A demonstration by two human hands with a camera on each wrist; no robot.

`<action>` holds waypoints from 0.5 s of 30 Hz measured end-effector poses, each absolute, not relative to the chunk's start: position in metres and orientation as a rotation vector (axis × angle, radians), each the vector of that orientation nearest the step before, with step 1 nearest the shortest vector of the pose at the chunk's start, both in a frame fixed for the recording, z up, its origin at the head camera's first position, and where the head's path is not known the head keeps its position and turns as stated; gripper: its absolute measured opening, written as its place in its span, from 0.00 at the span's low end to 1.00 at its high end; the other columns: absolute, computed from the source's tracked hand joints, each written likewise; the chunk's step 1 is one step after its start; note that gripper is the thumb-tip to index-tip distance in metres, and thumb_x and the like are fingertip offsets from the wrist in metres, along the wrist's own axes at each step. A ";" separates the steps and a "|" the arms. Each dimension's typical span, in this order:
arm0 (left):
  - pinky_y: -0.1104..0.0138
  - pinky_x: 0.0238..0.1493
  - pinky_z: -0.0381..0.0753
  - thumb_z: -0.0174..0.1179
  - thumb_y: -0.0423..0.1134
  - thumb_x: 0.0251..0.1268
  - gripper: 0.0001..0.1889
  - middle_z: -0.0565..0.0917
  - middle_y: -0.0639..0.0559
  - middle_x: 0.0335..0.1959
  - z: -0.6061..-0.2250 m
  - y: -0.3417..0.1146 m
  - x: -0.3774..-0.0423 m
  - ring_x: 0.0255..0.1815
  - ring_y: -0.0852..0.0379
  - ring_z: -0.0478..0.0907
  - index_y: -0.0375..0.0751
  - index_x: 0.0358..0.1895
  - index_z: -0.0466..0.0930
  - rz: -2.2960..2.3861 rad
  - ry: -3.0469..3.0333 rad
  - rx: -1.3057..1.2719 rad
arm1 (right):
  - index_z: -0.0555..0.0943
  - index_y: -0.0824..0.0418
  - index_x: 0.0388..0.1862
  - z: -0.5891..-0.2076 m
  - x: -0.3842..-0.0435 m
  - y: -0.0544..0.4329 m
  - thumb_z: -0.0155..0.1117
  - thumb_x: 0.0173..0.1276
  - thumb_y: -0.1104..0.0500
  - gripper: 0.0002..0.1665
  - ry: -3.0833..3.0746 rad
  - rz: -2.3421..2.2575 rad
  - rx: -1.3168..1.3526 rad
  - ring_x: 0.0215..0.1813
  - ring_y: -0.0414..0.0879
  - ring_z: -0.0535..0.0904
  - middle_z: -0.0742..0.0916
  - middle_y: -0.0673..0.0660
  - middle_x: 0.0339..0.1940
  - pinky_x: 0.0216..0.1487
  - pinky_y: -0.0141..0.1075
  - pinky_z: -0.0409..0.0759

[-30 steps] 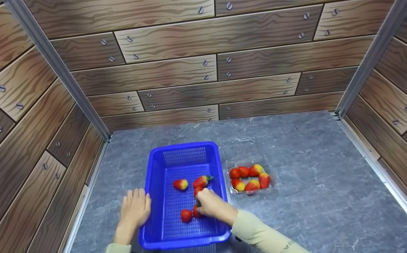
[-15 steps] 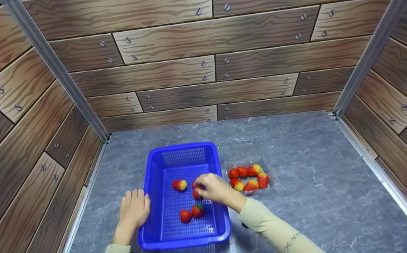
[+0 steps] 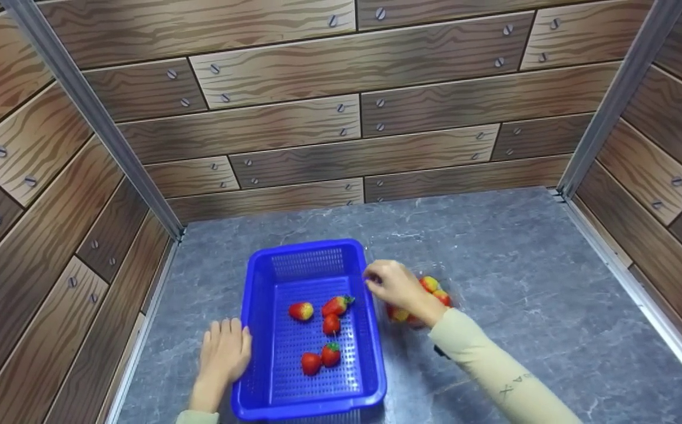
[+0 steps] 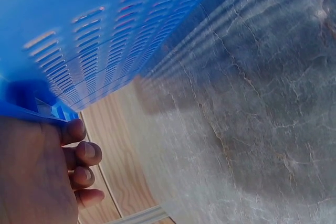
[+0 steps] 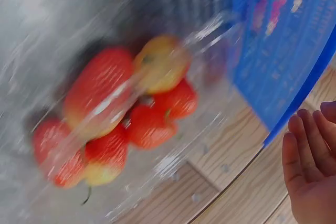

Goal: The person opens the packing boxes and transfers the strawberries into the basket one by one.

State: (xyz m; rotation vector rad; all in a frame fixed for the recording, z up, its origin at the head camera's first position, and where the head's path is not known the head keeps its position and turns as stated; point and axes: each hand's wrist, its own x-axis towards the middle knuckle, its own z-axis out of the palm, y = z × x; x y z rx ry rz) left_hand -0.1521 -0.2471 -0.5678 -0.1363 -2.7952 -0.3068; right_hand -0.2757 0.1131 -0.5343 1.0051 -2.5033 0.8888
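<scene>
A blue plastic basket (image 3: 311, 407) with slotted walls stands on the grey tabletop. Several strawberries lie loose inside it, among them a red and yellow one (image 3: 301, 311) and one with a green cap (image 3: 330, 354). My left hand (image 3: 223, 350) rests against its left rim with the fingers extended. Above the right rim hovers my right hand (image 3: 397, 285), its fingers loosely bent and nothing visible in them. Beneath that hand and wrist, partly hidden, sits a clear plastic box holding several more strawberries (image 3: 429, 284); the right wrist view shows these strawberries (image 5: 102, 93) blurred.
Wood-patterned walls (image 3: 294, 141) enclose the back and both sides of the grey tabletop (image 3: 523, 282). Metal rails run along the side edges.
My right hand has come up out of the basket and moved right, over its rim toward the clear box. The strawberries it covered are visible again. My left hand stays at the rim.
</scene>
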 end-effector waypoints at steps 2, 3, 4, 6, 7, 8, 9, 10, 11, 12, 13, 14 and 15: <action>0.50 0.39 0.66 0.48 0.38 0.72 0.09 0.72 0.40 0.31 -0.568 -0.247 -0.152 0.38 0.39 0.68 0.34 0.35 0.70 -0.305 -2.796 -0.137 | 0.85 0.64 0.34 -0.534 -0.279 0.122 0.68 0.58 0.67 0.05 -2.517 0.876 0.976 0.33 0.49 0.83 0.86 0.55 0.31 0.38 0.41 0.82; 0.50 0.39 0.66 0.47 0.38 0.71 0.09 0.72 0.40 0.31 -0.568 -0.247 -0.152 0.37 0.39 0.68 0.34 0.35 0.70 -0.306 -2.799 -0.136 | 0.85 0.64 0.34 -0.533 -0.280 0.126 0.67 0.57 0.67 0.05 -2.529 0.868 0.963 0.33 0.49 0.83 0.86 0.55 0.31 0.37 0.41 0.82; 0.50 0.39 0.66 0.47 0.38 0.72 0.10 0.72 0.41 0.30 -0.570 -0.248 -0.153 0.37 0.39 0.68 0.34 0.35 0.70 -0.302 -2.801 -0.135 | 0.85 0.64 0.35 -0.533 -0.281 0.131 0.67 0.57 0.67 0.06 -2.543 0.863 0.949 0.33 0.49 0.83 0.86 0.56 0.32 0.37 0.41 0.82; 0.51 0.38 0.66 0.47 0.38 0.72 0.10 0.72 0.41 0.30 -0.571 -0.249 -0.153 0.37 0.40 0.68 0.35 0.34 0.69 -0.304 -2.802 -0.132 | 0.85 0.64 0.35 -0.533 -0.283 0.139 0.67 0.57 0.68 0.07 -2.571 0.854 0.925 0.33 0.48 0.83 0.86 0.56 0.32 0.37 0.40 0.82; 0.50 0.38 0.66 0.47 0.38 0.72 0.10 0.72 0.41 0.30 -0.571 -0.249 -0.154 0.37 0.39 0.68 0.34 0.34 0.69 -0.304 -2.803 -0.129 | 0.85 0.64 0.35 -0.533 -0.283 0.143 0.66 0.56 0.68 0.07 -2.589 0.849 0.913 0.33 0.48 0.82 0.86 0.55 0.31 0.36 0.40 0.82; 0.50 0.38 0.66 0.47 0.38 0.72 0.10 0.72 0.40 0.30 -0.571 -0.249 -0.154 0.37 0.39 0.68 0.34 0.34 0.69 -0.303 -2.805 -0.128 | 0.85 0.64 0.35 -0.533 -0.284 0.147 0.66 0.56 0.68 0.07 -2.605 0.840 0.901 0.33 0.48 0.82 0.86 0.55 0.31 0.36 0.40 0.82; 0.50 0.38 0.66 0.47 0.38 0.72 0.10 0.72 0.40 0.30 -0.572 -0.249 -0.154 0.37 0.39 0.68 0.34 0.35 0.70 -0.305 -2.805 -0.127 | 0.85 0.65 0.35 -0.534 -0.285 0.151 0.66 0.56 0.68 0.07 -2.620 0.833 0.891 0.33 0.48 0.82 0.86 0.55 0.31 0.36 0.41 0.82; 0.50 0.39 0.66 0.47 0.38 0.72 0.10 0.72 0.40 0.30 -0.571 -0.249 -0.154 0.37 0.38 0.68 0.34 0.35 0.70 -0.304 -2.804 -0.127 | 0.85 0.65 0.35 -0.534 -0.285 0.155 0.67 0.55 0.69 0.07 -2.637 0.827 0.880 0.33 0.49 0.82 0.86 0.56 0.31 0.36 0.42 0.82; 0.50 0.39 0.66 0.47 0.38 0.71 0.10 0.72 0.40 0.30 -0.569 -0.248 -0.153 0.38 0.38 0.68 0.34 0.35 0.70 -0.309 -2.801 -0.128 | 0.85 0.65 0.35 -0.535 -0.285 0.159 0.67 0.55 0.69 0.07 -2.657 0.818 0.868 0.34 0.50 0.82 0.86 0.56 0.31 0.36 0.43 0.82; 0.50 0.39 0.66 0.48 0.38 0.71 0.10 0.72 0.39 0.30 -0.569 -0.248 -0.153 0.38 0.38 0.68 0.34 0.35 0.70 -0.309 -2.802 -0.128 | 0.85 0.65 0.35 -0.536 -0.285 0.162 0.67 0.54 0.69 0.08 -2.680 0.807 0.850 0.34 0.50 0.82 0.86 0.56 0.32 0.37 0.44 0.82; 0.50 0.39 0.66 0.48 0.38 0.71 0.10 0.72 0.39 0.31 -0.569 -0.248 -0.153 0.38 0.38 0.68 0.34 0.35 0.70 -0.309 -2.802 -0.130 | 0.85 0.65 0.35 -0.536 -0.285 0.166 0.67 0.54 0.69 0.08 -2.704 0.798 0.833 0.35 0.51 0.83 0.86 0.57 0.32 0.38 0.45 0.82; 0.50 0.39 0.66 0.47 0.38 0.72 0.10 0.72 0.40 0.31 -0.570 -0.248 -0.153 0.38 0.39 0.68 0.34 0.35 0.70 -0.305 -2.799 -0.134 | 0.85 0.65 0.35 -0.538 -0.285 0.170 0.68 0.54 0.69 0.09 -2.732 0.787 0.811 0.36 0.52 0.83 0.86 0.57 0.33 0.39 0.46 0.82; 0.50 0.39 0.66 0.47 0.38 0.72 0.10 0.72 0.40 0.30 -0.570 -0.248 -0.153 0.37 0.39 0.68 0.34 0.35 0.70 -0.305 -2.796 -0.137 | 0.84 0.66 0.35 -0.539 -0.285 0.174 0.68 0.53 0.69 0.09 -2.759 0.772 0.787 0.37 0.54 0.84 0.86 0.58 0.34 0.40 0.47 0.82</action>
